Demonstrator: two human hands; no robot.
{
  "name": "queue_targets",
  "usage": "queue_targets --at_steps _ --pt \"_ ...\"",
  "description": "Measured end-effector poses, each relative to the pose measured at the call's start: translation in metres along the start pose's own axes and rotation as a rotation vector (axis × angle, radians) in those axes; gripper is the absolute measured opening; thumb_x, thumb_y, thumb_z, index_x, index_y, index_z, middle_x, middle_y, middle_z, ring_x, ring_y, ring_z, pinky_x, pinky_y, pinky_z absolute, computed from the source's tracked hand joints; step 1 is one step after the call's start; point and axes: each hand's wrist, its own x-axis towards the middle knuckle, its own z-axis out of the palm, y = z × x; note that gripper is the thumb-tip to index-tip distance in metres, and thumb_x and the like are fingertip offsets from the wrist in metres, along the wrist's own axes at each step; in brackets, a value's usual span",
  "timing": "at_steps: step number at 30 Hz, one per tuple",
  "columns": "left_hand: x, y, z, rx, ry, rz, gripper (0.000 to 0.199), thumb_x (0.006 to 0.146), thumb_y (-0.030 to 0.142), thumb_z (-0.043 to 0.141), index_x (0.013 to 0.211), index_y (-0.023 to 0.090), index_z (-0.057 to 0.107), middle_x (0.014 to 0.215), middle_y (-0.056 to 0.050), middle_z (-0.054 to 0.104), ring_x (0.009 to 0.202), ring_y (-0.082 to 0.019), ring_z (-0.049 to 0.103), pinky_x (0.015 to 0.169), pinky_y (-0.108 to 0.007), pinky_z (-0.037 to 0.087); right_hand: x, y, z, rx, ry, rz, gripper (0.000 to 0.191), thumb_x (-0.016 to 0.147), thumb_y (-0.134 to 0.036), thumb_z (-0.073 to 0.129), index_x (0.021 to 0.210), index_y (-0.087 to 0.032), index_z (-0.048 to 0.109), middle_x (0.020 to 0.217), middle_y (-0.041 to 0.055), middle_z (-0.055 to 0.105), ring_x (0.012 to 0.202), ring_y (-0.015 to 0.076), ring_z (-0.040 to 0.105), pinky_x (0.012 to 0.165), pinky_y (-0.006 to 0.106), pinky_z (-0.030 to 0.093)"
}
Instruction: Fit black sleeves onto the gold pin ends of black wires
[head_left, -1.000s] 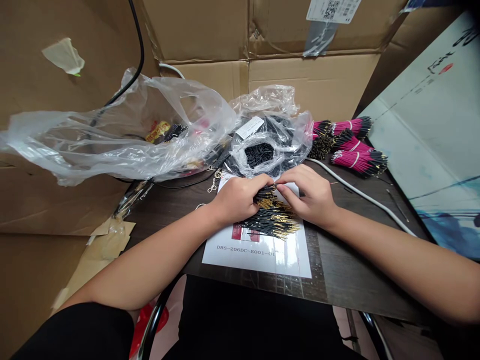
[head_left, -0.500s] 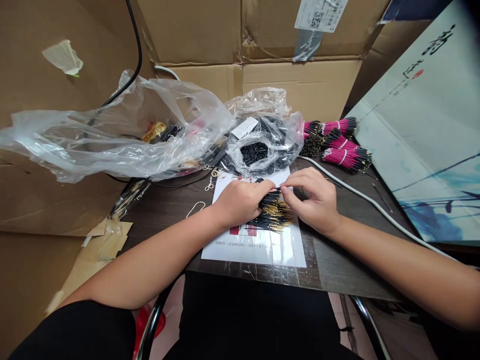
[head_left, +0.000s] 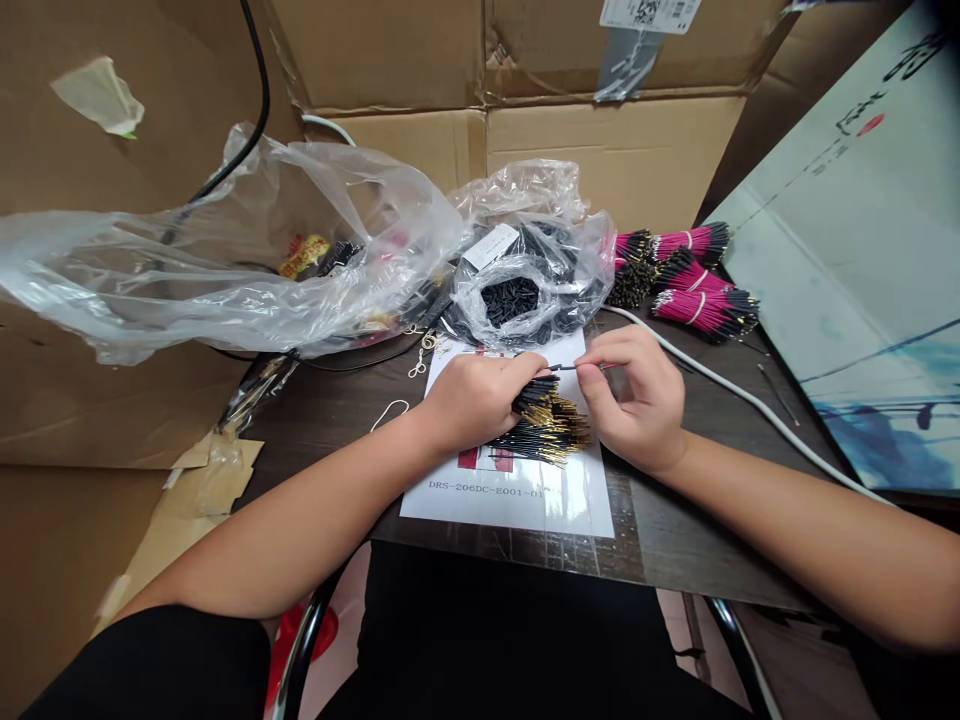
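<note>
A bundle of thin black wires with gold tips [head_left: 551, 425] fans out below my left hand [head_left: 480, 395], whose fingers are closed at its upper end. My right hand [head_left: 634, 400] pinches a thin dark wire [head_left: 564, 368] between thumb and forefinger. That wire spans the small gap to my left fingertips, and a bit of pink shows behind my right fingers. Whether the wire's left end is gripped by my left thumb is hidden. Beneath both hands lies a printed white sheet [head_left: 495, 505]. Behind them, an open clear bag [head_left: 592, 290] holds many small black sleeves [head_left: 510, 300].
Bundles of pink wires with black ends [head_left: 697, 310] lie at the back right, near a white cable [head_left: 750, 395]. A large clear plastic bag [head_left: 225, 300] spreads over the left. Cardboard boxes [head_left: 405, 60] stand behind, and a painted panel [head_left: 847, 250] leans at right.
My right hand has drawn slightly right, away from the left, so more of the thin wire shows between them. The left hand keeps its place at the bundle. The view has shifted slightly.
</note>
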Motion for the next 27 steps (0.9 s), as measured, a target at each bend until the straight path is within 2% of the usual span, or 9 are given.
queue_targets --at_steps 2,6,8,15,20,27 --pt "0.0001 0.0002 0.0002 0.044 -0.012 -0.011 0.02 0.082 0.019 0.051 0.1 0.018 0.061 0.076 0.001 0.07 0.069 -0.016 0.068 0.058 -0.024 0.047 -0.0029 -0.0034 -0.0026 0.01 0.015 -0.054 0.016 0.077 -0.012 0.062 0.092 -0.019 0.059 0.085 0.0034 0.062 0.08 0.0154 0.057 0.074 0.035 0.047" --pt "-0.0003 -0.0001 0.0019 0.104 -0.041 -0.021 0.023 0.078 0.019 0.053 0.1 0.018 0.061 0.075 0.001 0.069 0.068 -0.017 0.068 0.056 -0.025 0.046 -0.0062 -0.0097 -0.0061 0.041 -0.085 -0.204 0.019 0.076 -0.013 0.062 0.093 -0.019 0.058 0.084 0.003 0.062 0.079 0.015 0.057 0.072 0.034 0.049" --pt "-0.0004 -0.0002 0.0027 0.112 -0.042 -0.027 0.023 0.078 0.02 0.053 0.1 0.018 0.06 0.075 0.001 0.069 0.068 -0.017 0.067 0.055 -0.025 0.045 -0.0061 -0.0107 -0.0064 0.022 -0.104 -0.234 0.02 0.075 -0.013 0.064 0.093 -0.018 0.058 0.083 0.0031 0.062 0.079 0.0147 0.057 0.072 0.034 0.049" --pt "0.0006 0.0031 0.002 0.135 -0.06 -0.072 0.021 0.084 0.022 0.048 0.1 0.018 0.06 0.072 0.0 0.069 0.065 -0.018 0.067 0.053 -0.026 0.044 -0.0043 -0.0094 -0.0053 -0.063 -0.12 -0.237 0.021 0.074 -0.012 0.065 0.093 -0.018 0.058 0.082 0.0029 0.061 0.077 0.0141 0.055 0.071 0.033 0.049" --pt "0.0014 0.006 0.0008 0.161 -0.12 -0.121 0.023 0.084 0.019 0.046 0.102 0.018 0.059 0.073 -0.001 0.069 0.065 -0.018 0.067 0.053 -0.026 0.044 -0.0048 -0.0092 -0.0056 -0.089 -0.111 -0.229 0.02 0.074 -0.013 0.065 0.092 -0.019 0.058 0.081 0.0024 0.061 0.076 0.0139 0.055 0.07 0.033 0.048" --pt "0.0025 0.0089 -0.0026 0.182 -0.188 -0.165 0.024 0.09 0.026 0.041 0.104 0.018 0.059 0.073 -0.003 0.068 0.065 -0.02 0.066 0.053 -0.027 0.044 -0.0044 -0.0093 -0.0065 -0.115 -0.116 -0.234 0.022 0.074 -0.011 0.065 0.094 -0.018 0.058 0.081 0.0034 0.061 0.074 0.0132 0.055 0.066 0.03 0.048"
